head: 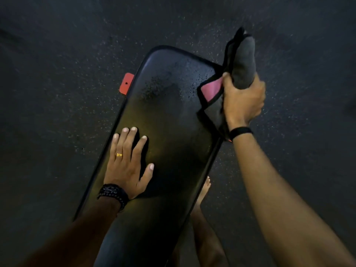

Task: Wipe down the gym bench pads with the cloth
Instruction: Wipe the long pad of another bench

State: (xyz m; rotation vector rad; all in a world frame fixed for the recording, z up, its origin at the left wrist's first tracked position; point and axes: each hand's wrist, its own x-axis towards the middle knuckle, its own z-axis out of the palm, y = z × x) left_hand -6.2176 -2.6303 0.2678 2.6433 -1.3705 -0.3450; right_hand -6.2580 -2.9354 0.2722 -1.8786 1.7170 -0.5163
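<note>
Flat left hand [126, 166] on glossy bench pad [167, 120], bunched cloth [240, 66]

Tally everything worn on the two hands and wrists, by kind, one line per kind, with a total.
Rings: 1, a gold ring on the left hand, which lies flat on the bench pad.
Beaded bracelets: 1, a dark beaded bracelet on the left wrist.
Plain bands: 1, a black band on the wrist of the right hand, which grips the cloth.
Total: 3
</note>
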